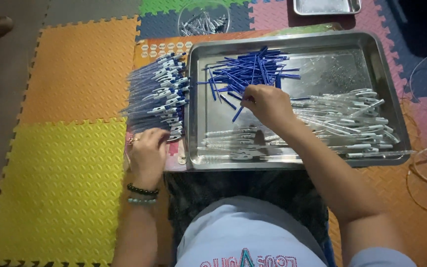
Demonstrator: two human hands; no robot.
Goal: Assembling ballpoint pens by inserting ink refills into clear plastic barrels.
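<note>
Hands (pixel 268 104) half-hidden — right one's fingertips buried among blue refills (pixel 250 69).

Packages: a flat printed card or pack (pixel 160 49) lies under the far left corner of the metal tray (pixel 292 38), orange with rows of small white shapes.
Labels: none visible.
Signs: none.
Screens: none.

Interlocking foam floor mats (pixel 70 148) in yellow, orange, green, blue and pink are covering the ground, with bare grey floor (pixel 6 74) showing along the far left edge. Dim, even light is falling over everything, and the upper right corner is lying in shadow.
</note>
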